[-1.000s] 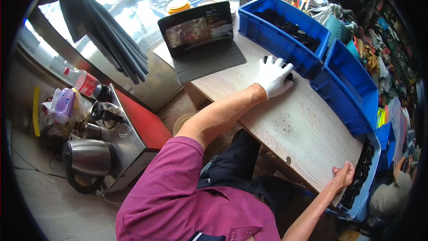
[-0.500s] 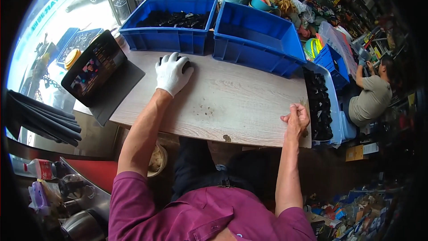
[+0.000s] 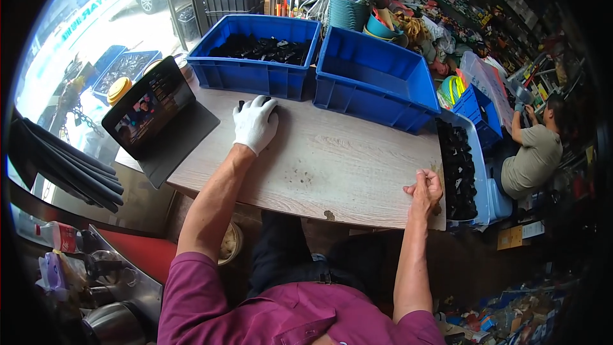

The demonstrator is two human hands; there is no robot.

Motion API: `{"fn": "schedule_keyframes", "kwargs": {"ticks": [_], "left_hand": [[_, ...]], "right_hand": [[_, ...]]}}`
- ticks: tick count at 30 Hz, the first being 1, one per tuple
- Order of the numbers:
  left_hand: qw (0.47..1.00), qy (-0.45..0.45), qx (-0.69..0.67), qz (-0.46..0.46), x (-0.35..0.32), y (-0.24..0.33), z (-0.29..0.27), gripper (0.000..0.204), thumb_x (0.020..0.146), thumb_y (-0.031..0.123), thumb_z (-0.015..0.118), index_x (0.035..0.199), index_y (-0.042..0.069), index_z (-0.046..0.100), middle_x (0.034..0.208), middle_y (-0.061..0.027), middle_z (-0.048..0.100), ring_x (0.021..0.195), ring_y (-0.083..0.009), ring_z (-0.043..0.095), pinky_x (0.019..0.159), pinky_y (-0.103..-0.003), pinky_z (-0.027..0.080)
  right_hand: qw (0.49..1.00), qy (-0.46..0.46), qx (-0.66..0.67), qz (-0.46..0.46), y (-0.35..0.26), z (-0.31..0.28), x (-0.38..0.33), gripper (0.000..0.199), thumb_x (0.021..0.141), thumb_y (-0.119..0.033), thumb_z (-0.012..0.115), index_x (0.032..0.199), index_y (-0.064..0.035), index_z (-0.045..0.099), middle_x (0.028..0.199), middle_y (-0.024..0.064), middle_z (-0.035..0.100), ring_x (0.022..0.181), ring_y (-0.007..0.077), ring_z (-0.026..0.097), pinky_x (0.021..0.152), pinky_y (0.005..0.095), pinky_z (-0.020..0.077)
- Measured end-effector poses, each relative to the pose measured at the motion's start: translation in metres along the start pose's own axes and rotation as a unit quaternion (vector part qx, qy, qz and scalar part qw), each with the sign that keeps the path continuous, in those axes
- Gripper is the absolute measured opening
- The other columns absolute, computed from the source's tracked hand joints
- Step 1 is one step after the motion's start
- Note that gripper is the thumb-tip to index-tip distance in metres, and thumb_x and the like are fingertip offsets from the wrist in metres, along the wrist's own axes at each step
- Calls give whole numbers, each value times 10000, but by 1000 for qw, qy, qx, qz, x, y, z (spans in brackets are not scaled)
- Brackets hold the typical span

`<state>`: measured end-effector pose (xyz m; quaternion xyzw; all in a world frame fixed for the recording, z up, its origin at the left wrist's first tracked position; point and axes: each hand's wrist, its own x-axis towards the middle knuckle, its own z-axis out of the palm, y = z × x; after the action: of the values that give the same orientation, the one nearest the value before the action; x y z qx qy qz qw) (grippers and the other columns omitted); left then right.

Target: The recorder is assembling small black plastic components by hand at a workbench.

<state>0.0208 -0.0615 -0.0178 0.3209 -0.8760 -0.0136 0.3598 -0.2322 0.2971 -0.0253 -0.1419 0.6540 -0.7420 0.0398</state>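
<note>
My left hand point(image 3: 255, 124), in a white knit glove, is closed over a small black part point(image 3: 241, 105) on the tabletop. Most of that part is hidden under the fingers; only dark bits show at either side. At the table's right edge rests my bare right hand point(image 3: 425, 190), its fingers curled in and nothing visible in them. Beyond my left hand stands a blue bin point(image 3: 255, 83) holding many black parts point(image 3: 262, 48). Beside it on the right is a second blue bin point(image 3: 377, 99), with its bare floor showing.
A tablet point(image 3: 150, 112) on a dark folding cover leans at the table's left. Against the right edge, a pale blue tub point(image 3: 480, 172) holds more black parts point(image 3: 458, 172). A person point(image 3: 533, 150) works at the far right. The wooden table point(image 3: 332, 166) has brown stains.
The whole scene sits lower in the picture, as my head has tilted up slightly. My left hand's fingers have drawn closer together over the black part. My right hand stays at the table edge.
</note>
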Motion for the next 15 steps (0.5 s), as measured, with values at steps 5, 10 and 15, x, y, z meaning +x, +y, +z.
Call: {"fn": "schedule_keyframes", "kwargs": {"ticks": [5,10,15], "left_hand": [[1000,17,-5,16,-1,-6,3,247,870,200,645,1098,165,733,1186,-73,671,1132,-335,608,958,-547,441],[1000,3,-20,-5,0,0,-2,261,868,253,690,1101,148,742,1209,-101,667,1167,-343,588,969,-542,441],[999,-7,-33,-18,2,0,-4,317,865,329,731,1116,136,744,1238,-125,660,1176,-354,577,976,-541,443]], "right_hand": [[1000,-2,3,-1,2,0,0,105,951,-88,693,979,-9,631,635,14,554,465,78,477,500,300,559],[1000,-6,0,0,3,-2,0,117,950,-102,700,976,-12,630,642,14,559,464,81,481,497,296,556],[1000,-5,6,0,2,-1,0,131,945,-105,704,986,-6,628,656,17,564,465,83,489,499,295,557]]}}
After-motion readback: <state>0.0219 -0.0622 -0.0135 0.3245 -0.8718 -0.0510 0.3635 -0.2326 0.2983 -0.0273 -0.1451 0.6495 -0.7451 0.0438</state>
